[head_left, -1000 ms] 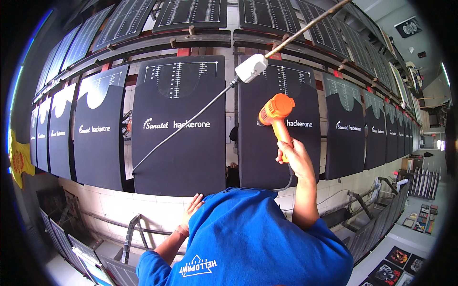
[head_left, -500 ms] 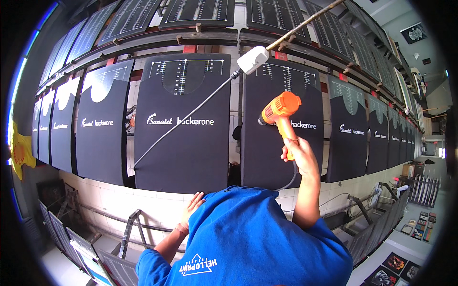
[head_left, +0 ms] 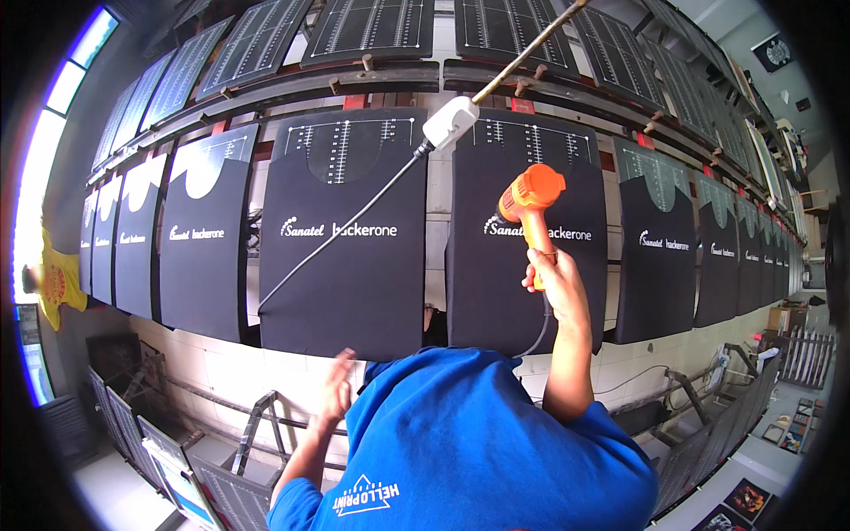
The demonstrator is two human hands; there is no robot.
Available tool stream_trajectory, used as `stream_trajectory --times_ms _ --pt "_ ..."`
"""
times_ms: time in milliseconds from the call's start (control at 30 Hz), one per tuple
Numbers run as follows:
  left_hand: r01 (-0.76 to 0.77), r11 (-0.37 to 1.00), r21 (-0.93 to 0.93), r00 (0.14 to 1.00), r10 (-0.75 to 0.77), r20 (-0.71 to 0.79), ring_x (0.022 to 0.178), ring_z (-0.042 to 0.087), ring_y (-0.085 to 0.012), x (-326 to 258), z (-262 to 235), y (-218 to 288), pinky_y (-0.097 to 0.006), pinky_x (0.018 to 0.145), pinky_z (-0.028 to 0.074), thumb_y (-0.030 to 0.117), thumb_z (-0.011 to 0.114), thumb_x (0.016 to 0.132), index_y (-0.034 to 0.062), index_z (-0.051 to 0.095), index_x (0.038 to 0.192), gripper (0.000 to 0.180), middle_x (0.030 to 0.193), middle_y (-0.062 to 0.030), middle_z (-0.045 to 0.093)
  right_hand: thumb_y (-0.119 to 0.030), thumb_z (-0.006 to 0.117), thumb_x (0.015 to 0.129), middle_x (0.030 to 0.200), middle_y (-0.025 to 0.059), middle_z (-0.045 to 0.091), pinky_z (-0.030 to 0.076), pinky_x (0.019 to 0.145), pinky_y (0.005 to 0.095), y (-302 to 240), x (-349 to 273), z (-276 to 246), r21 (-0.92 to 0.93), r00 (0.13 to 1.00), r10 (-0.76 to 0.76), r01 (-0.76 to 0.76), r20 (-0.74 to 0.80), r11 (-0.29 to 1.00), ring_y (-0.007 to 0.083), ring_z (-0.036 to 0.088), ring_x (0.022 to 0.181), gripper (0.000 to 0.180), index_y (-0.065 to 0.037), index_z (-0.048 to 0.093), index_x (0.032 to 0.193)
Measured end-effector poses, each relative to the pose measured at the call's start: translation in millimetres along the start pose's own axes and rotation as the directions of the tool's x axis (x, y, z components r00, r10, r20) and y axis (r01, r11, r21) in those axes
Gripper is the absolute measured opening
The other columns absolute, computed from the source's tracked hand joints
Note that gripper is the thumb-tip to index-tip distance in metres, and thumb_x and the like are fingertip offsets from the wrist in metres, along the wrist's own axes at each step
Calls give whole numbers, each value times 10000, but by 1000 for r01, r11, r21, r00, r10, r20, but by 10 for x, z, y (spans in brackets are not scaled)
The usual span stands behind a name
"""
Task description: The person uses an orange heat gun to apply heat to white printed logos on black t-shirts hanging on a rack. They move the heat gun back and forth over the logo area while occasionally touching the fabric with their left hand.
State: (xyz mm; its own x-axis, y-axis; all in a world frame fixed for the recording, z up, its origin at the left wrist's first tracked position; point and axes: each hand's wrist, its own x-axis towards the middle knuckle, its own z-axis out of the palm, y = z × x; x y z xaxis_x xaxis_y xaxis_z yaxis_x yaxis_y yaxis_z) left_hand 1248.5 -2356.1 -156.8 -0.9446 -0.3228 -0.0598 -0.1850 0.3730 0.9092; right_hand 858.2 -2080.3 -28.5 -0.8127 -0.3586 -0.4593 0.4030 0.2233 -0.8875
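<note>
Rows of dark boards (head_left: 381, 35) with white ruler marks fill the workshop beyond the black panel (head_left: 522, 305), and pale tiled floor (head_left: 221, 363) shows to its left on the near side. White lettering (head_left: 571, 235) crosses the panel. An orange heat gun (head_left: 537, 193) is above the panel's middle, its nozzle turned toward the left part of the lettering; the gap to the cloth cannot be judged. The right hand (head_left: 560, 281) has its fingers wrapped around the handle. To the near left of the panel, the left hand (head_left: 335, 389) is beside the person's blue shirt (head_left: 496, 425), with nothing visible in it; it is too blurred to tell whether the fingers are spread or pressed together. Over the panel's far left corner, a white power block (head_left: 452, 122) is at the end of a wooden stick (head_left: 531, 55), and its grey cord (head_left: 354, 217) slants across the neighbouring panel (head_left: 345, 301) to the left. Whether the gun is running cannot be told; if it is, lingering over one spot or dipping the nozzle could scorch the cloth or spoil the lettering. The gun's cable (head_left: 543, 329) drops over the panel's near edge, so catching it against the body could jerk the aim. Raising the gun toward the far left could knock the power block.
</note>
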Motion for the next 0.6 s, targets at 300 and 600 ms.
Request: stream_trajectory --times_ms 300,600 --pt "259 876 408 870 -28 -492 1354 396 -348 1171 -1049 -402 -457 1116 317 198 533 982 54 337 1466 542 1472 -199 393 -311 626 947 696 26 582 489 531 244 -4 0 -89 79 999 -27 24 44 997 107 600 582 305 -10 577 939" --pt "421 624 658 817 54 -574 855 624 -314 536 -1573 -723 -396 783 457 194 495 1004 -24 596 995 240 913 -191 659 -312 629 942 701 22 586 488 524 237 27 -113 67 75 997 4 2 -79 997 105 608 579 291 -26 571 947"
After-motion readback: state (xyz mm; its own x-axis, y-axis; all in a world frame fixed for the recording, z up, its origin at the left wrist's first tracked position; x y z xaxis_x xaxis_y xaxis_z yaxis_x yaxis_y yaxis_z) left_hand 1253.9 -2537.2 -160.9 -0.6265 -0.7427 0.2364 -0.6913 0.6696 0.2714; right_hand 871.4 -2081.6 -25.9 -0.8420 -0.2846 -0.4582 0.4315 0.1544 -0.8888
